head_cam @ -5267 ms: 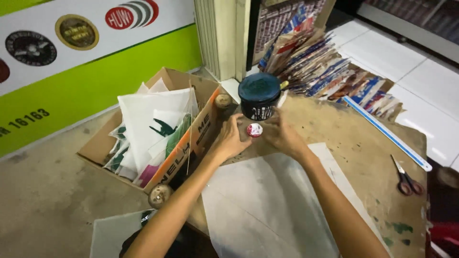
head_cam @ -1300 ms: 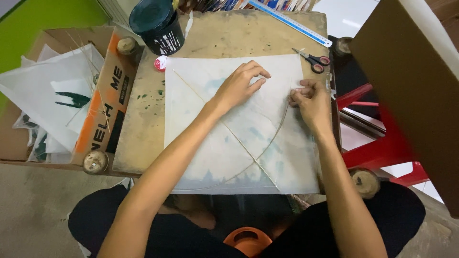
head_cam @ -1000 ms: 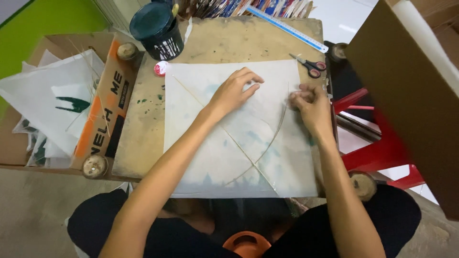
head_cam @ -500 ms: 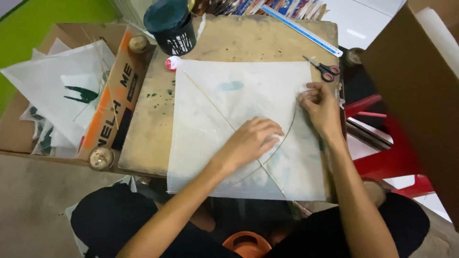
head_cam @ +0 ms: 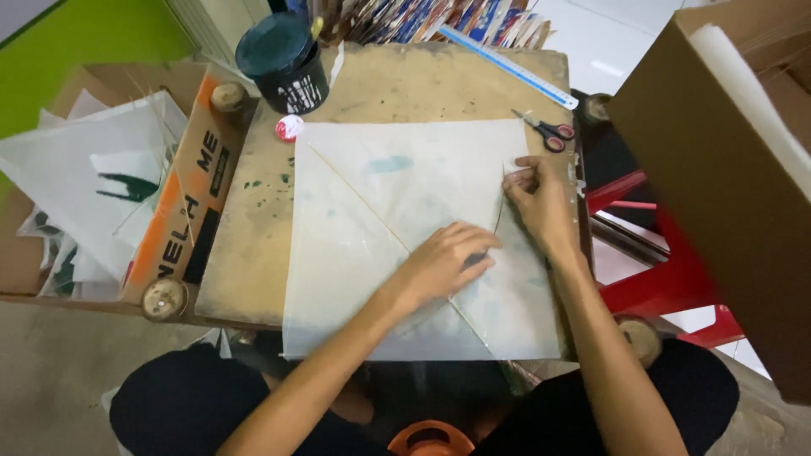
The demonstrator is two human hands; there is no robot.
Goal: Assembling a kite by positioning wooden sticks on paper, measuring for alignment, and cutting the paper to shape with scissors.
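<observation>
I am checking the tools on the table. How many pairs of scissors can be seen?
1. The scissors lie on the wooden table near its far right corner, just beyond the right hand and below the long ruler. Others may be hidden outside the view.

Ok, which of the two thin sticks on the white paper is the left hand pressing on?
The left hand presses the straight diagonal stick running from the paper's top-left corner toward the bottom right. The other, the curved stick, is pinched by the right hand near the paper's right edge.
</observation>
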